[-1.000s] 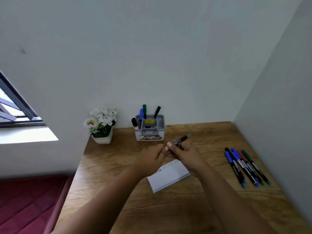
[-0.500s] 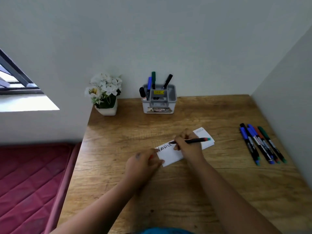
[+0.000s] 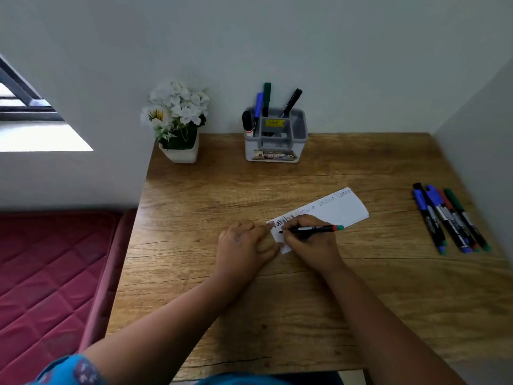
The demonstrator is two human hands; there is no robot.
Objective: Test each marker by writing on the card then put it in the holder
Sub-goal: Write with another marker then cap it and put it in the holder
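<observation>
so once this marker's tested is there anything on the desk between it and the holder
Nothing visible. The marker is in the right hand over the card, and only bare desk lies between there and the holder. The flower pot sits off to the left.

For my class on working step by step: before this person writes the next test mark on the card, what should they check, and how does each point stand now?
1. Marker gripped by right hand: ok.
2. Tip on the card: ok, it points at the near left end.
3. Card steadied: ok, left hand rests at its left edge.
4. Cap off: ok, the dark tip is bare; where the cap went, cannot tell.
5. Free space for a mark: ok, writing runs along the far edge, the near strip is blank.
6. Room in the holder: ok, four markers stand at its left and back, front compartments look free.
</observation>
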